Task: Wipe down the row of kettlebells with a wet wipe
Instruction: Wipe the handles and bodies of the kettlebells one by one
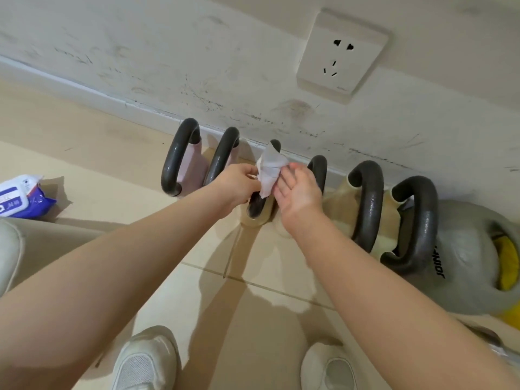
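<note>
One wet wipe [268, 170]: left fingers [250, 172] pinch it, right fingers [284, 180] lie straight; grey kettlebell [467, 249] reads JUNIOR.

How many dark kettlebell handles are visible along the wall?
6 handles: two left on pink bells, one under the wipe, one behind the right hand, two further right. More may be hidden.

The wet wipe [268, 171] and left hand [239, 185] hide most of the dark handle [257, 205] behind them. Left of the wipe, the wipes pack [21, 197] is cut by the edge; far right, the grey kettlebell [472, 257] too.
</note>
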